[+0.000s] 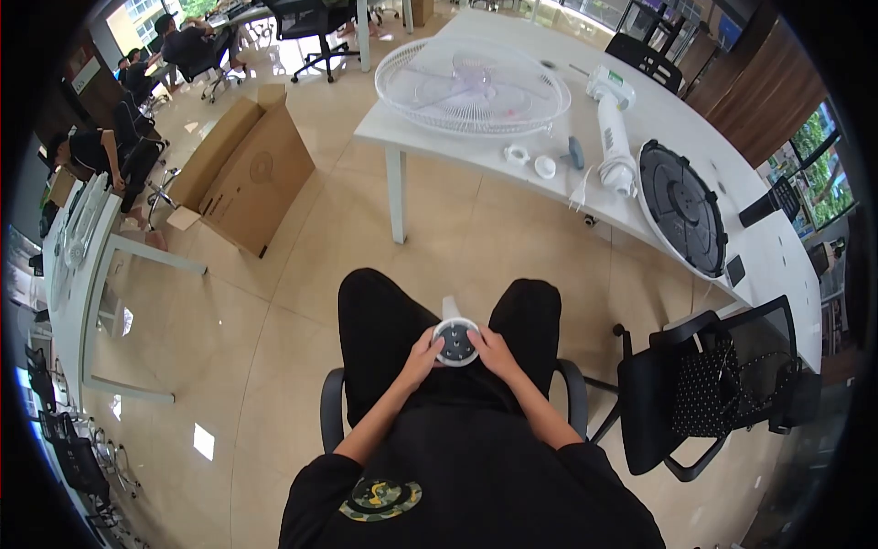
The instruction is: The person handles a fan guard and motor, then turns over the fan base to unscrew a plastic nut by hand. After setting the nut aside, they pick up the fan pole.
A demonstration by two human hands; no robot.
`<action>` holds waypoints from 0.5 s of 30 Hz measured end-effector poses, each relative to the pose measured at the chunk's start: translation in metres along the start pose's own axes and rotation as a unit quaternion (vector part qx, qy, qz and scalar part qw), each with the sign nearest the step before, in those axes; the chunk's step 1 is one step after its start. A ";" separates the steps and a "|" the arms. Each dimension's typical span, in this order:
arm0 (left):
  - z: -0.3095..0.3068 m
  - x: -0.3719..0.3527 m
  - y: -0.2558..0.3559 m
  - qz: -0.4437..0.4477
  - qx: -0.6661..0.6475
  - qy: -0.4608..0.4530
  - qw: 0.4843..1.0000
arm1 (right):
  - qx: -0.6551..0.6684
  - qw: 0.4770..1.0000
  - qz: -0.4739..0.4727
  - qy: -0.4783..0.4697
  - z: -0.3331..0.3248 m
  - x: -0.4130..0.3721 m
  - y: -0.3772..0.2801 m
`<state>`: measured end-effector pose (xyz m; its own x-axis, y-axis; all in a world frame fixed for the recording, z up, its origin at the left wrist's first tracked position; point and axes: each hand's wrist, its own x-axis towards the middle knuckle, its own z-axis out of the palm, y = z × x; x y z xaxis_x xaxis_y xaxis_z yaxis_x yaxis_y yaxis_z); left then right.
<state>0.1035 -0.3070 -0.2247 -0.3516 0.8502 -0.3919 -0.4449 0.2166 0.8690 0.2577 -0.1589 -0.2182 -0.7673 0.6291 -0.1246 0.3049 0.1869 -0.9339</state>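
Between my thighs I hold a white round part (pixel 456 342) with a dark face dotted with several small bright spots; a pale stem sticks out from its far side. My left hand (pixel 421 355) grips its left edge, and my right hand (pixel 494 352) grips its right edge. On the white table (pixel 512 169) ahead lie a fan grille (pixel 471 87), a white fan body (pixel 613 137) with its cord, a round black-and-white base (pixel 681 209), a white ring (pixel 517 155), a white cap (pixel 545 166) and a grey piece (pixel 575 153).
An open cardboard box (pixel 261 178) stands on the floor at the left. A black chair (pixel 658 384) with a dotted bag (pixel 709 389) is at my right. Another table (pixel 96 265) and a bending person (pixel 96 156) are at the far left.
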 end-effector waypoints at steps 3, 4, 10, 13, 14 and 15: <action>-0.003 0.002 -0.004 -0.005 -0.023 -0.005 1.000 | -0.012 1.000 0.003 0.009 0.000 0.000 -0.006; -0.003 0.003 -0.002 -0.002 -0.034 -0.012 0.999 | -0.015 0.999 0.031 -0.009 -0.004 0.000 -0.011; -0.001 0.004 0.003 -0.026 -0.051 -0.018 0.998 | 0.058 0.998 0.013 0.022 -0.003 -0.005 -0.006; -0.001 0.008 0.004 -0.031 -0.062 -0.026 0.997 | 0.055 0.998 0.027 0.019 -0.006 -0.003 -0.005; 0.001 0.007 0.007 -0.028 -0.068 -0.030 0.997 | 0.048 0.998 0.036 0.020 -0.005 -0.006 -0.005; 0.004 0.006 0.013 -0.026 -0.087 -0.026 0.996 | 0.040 0.998 0.042 0.023 -0.007 -0.006 -0.006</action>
<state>0.0992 -0.2967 -0.2144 -0.2832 0.8643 -0.4156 -0.5994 0.1788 0.7803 0.2645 -0.1587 -0.2099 -0.7132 0.6747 -0.1901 0.3201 0.0723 -0.9446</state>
